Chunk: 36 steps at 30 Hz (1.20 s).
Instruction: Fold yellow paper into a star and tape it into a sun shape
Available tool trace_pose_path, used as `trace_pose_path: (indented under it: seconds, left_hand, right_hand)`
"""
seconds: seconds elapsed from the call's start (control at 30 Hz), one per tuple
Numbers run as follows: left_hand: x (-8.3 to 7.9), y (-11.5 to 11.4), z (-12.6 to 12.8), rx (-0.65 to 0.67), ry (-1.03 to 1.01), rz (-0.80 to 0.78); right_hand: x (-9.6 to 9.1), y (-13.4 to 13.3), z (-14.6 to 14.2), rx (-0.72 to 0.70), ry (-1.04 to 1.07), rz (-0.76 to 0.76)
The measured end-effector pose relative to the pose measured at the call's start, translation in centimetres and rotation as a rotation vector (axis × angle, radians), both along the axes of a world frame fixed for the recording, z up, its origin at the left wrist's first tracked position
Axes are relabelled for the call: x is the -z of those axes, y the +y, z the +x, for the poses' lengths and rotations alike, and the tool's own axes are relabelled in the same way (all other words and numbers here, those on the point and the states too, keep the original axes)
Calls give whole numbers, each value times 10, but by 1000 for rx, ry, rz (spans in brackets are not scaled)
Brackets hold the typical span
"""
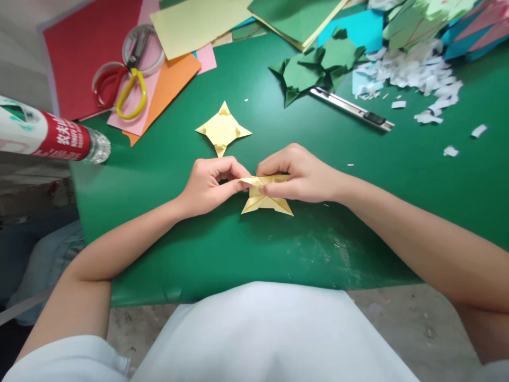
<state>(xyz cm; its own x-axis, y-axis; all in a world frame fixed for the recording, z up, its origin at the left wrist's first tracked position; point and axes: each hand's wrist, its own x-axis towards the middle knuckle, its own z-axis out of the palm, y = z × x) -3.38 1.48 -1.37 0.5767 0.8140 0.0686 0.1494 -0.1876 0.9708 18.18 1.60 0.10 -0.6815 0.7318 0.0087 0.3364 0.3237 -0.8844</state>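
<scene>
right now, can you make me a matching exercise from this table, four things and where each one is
1 half-folded yellow paper
2 yellow star
3 utility knife
4 scissors

a on the pink sheet, far left
b pinched between left hand and right hand
c free on the green mat, just beyond the hands
d beside the green folded pieces

Pairs: 1-b, 2-c, 3-d, 4-a

Folded yellow piece (265, 201) — thin matt paper, sharply creased. Green mat (278, 254) — smooth, faint sheen, scuffed pale in patches. Knife (352, 109): bare metal body. Scissors (130, 71): glossy plastic handles. Bottle (59, 139): clear plastic, glossy label. White scraps (413, 71): matt paper.
</scene>
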Motion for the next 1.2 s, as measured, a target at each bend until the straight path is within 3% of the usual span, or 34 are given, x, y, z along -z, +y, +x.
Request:
trace_pose_path:
  seconds: [0.2, 0.53, 0.87, 0.97, 1.2]
  left_hand:
    - [-1, -1, 0, -6, 39, 84]
    - [-7, -5, 0, -23, 196, 469]
    - [-6, -5, -1, 13, 171, 366]
    - [-5, -4, -1, 39, 150, 353]
    - [-2, -5, 3, -43, 182, 415]
  right_hand:
    - [0, 0, -1, 3, 0, 17]
    - [0, 2, 3, 15, -19, -22]
    - [2, 1, 3, 31, -1, -5]
    - [3, -3, -1, 75, -7, 50]
    - [8, -16, -18, 150, 11, 222]
